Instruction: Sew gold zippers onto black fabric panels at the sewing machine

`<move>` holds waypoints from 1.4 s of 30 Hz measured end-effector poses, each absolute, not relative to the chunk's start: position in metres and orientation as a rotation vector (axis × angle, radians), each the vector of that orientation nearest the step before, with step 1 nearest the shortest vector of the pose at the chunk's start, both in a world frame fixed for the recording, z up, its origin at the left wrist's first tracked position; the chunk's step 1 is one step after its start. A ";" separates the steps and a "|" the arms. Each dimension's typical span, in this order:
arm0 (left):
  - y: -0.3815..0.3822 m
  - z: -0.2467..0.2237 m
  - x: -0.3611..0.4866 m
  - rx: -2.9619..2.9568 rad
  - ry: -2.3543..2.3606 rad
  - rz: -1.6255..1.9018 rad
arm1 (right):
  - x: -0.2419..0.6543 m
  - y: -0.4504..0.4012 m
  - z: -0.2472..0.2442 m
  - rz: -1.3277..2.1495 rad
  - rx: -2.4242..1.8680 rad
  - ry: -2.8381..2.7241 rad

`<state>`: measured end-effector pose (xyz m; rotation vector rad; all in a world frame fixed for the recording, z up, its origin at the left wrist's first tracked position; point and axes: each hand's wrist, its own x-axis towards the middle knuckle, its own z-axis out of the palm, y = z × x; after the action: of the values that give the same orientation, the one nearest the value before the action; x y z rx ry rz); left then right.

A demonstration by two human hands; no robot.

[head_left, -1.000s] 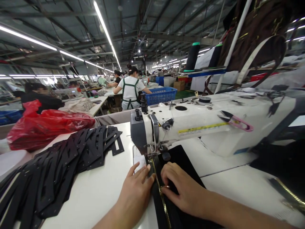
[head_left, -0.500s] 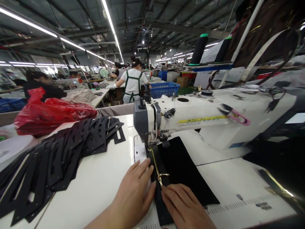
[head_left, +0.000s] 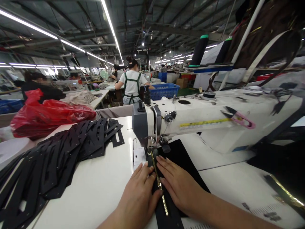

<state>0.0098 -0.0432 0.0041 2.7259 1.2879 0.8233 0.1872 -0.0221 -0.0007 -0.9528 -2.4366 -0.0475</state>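
Observation:
A gold-toothed zipper runs along a black fabric piece that lies under the presser foot of a white sewing machine. My left hand rests flat on the left side of the zipper strip, its fingertips just in front of the needle area and its thumb by the zipper. My right hand lies flat on the black fabric to the right of the zipper, fingers stretched toward the presser foot. Both hands press the material against the table. The zipper's slider is partly hidden between the thumbs.
Many black slotted pieces lie overlapped on the left of the table, before a red plastic bag. Pink-handled thread snips sit on the machine arm. Another zipper piece lies at right. A person in an apron works ahead.
My right hand has moved forward from the zipper's near end and flattened beside it. More of the zipper's near end shows. My left hand stays left of it, slightly lower.

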 end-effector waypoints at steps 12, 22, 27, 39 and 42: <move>-0.027 0.004 0.007 2.693 1.266 0.847 | 0.185 -0.007 -0.008 -0.047 -0.971 -2.473; -0.004 -0.001 0.002 2.562 1.315 0.796 | 0.178 0.017 -0.011 0.039 -0.981 -2.361; 0.008 -0.003 0.001 2.506 1.333 0.792 | 0.175 0.028 -0.011 0.088 -0.994 -2.320; 0.009 -0.004 0.000 2.511 1.390 0.852 | 0.177 0.046 -0.008 0.361 -0.908 -2.245; -0.002 -0.005 0.000 2.605 1.384 0.884 | 0.179 0.045 -0.007 0.414 -0.920 -2.233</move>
<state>-0.0002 -0.0022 -0.0052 2.6054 1.3844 0.8841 0.1789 0.0449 -0.0067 -0.9198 -2.2334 0.4144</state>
